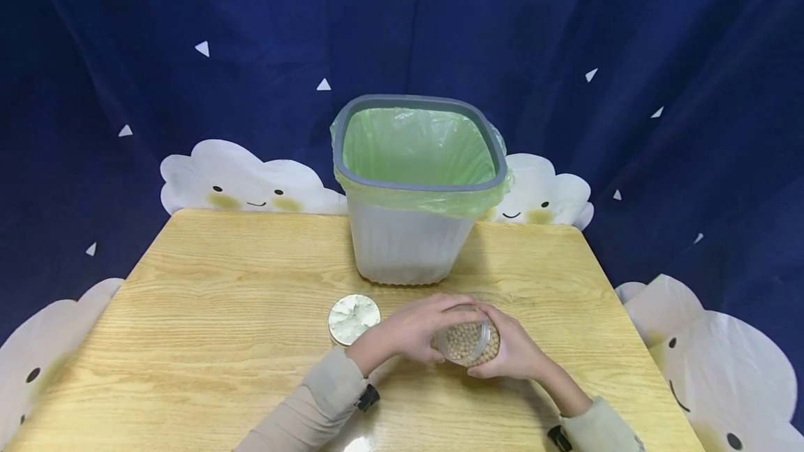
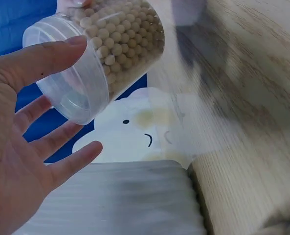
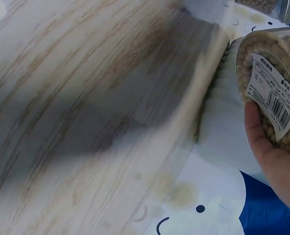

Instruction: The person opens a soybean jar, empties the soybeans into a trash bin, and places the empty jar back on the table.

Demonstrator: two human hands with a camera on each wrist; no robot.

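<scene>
Both hands are at a clear plastic jar [image 1: 461, 340] of small round beige beans, tilted on its side above the table in the left wrist view. My right hand [image 1: 511, 347] grips the jar's body near its base; a white barcode label [image 3: 274, 98] shows on the bottom in the right wrist view. My left hand [image 1: 423, 326] is around the jar's translucent lid [image 2: 69, 93], with the thumb on its edge and the other fingers spread along the far side. Left of that hand stands another jar with a pale, crinkled round top [image 1: 354, 319].
A white bin [image 1: 408, 243] with a grey rim and a green liner bag stands at the back middle of the wooden table [image 1: 207, 312]. Behind the table hangs a dark blue curtain [image 1: 264, 33] with white triangles and smiling clouds.
</scene>
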